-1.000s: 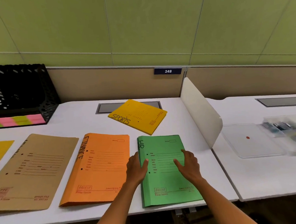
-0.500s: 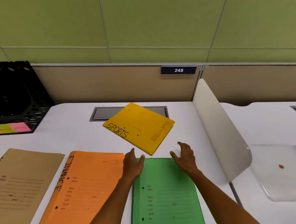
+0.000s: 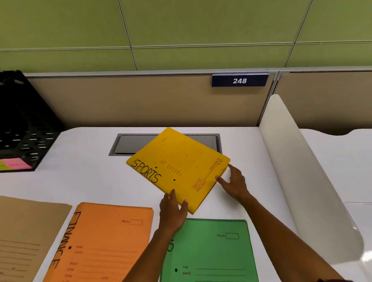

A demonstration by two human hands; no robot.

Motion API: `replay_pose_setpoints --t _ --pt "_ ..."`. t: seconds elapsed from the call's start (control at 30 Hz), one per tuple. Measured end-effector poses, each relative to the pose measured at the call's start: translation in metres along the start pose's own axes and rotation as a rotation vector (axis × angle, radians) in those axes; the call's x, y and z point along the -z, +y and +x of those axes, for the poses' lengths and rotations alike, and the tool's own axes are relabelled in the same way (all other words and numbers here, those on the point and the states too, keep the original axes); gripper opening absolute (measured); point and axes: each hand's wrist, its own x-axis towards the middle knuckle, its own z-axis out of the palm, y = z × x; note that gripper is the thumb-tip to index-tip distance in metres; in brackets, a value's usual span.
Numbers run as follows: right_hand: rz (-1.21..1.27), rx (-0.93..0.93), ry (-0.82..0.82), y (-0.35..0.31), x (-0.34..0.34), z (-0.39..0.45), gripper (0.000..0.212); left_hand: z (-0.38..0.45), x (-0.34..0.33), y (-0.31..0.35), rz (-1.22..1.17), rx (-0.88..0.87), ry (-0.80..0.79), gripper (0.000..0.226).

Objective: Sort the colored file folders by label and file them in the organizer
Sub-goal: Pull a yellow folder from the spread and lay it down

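Observation:
A yellow folder (image 3: 178, 167) marked SPORTS lies askew on the white desk (image 3: 88, 178), partly over a grey hatch. My left hand (image 3: 173, 210) grips its near corner, thumb on top. My right hand (image 3: 233, 182) holds its right edge with fingertips against it. Near me lie an orange folder (image 3: 100, 248) marked FINANCE, a green folder (image 3: 208, 254) and a brown folder (image 3: 20, 242). The black mesh organizer (image 3: 18, 123) stands at the far left.
A white curved divider (image 3: 298, 167) rises on the right between this desk and the neighbouring one. Pink and green sticky labels (image 3: 7, 165) show at the organizer's base. A beige partition with a plate reading 248 (image 3: 239, 80) closes the back.
Both hands left the green folder and moved forward to the yellow SPORTS folder, and now hold its near corner and right edge. The view shifted forward and closer.

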Motion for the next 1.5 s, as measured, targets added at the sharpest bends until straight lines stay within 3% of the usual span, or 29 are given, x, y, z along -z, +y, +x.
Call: replay_pose_setpoints --t 0.13,0.57,0.83,0.93,1.3,1.5 --pt "0.083 -0.015 -0.016 -0.002 0.0 0.028 0.083 0.004 -0.002 0.002 -0.007 0.022 0.022 0.067" --pt "-0.084 0.015 -0.1 -0.002 0.0 0.057 0.084 0.001 -0.015 0.019 -0.116 0.195 0.159 0.074" --pt "-0.187 0.055 0.016 0.007 -0.01 0.031 0.064 0.009 0.001 0.034 -0.86 0.303 0.288 0.074" --pt "-0.185 0.057 0.064 0.01 -0.016 0.021 0.056 0.012 0.012 0.033 -1.007 0.349 0.34 0.08" --pt "-0.088 0.022 0.038 0.0 -0.024 -0.008 0.046 -0.009 0.024 0.058 -0.729 0.17 0.374 0.078" --pt "0.112 0.006 -0.054 -0.007 -0.016 -0.018 0.044 -0.035 0.03 0.093 -0.542 0.025 0.426 0.07"
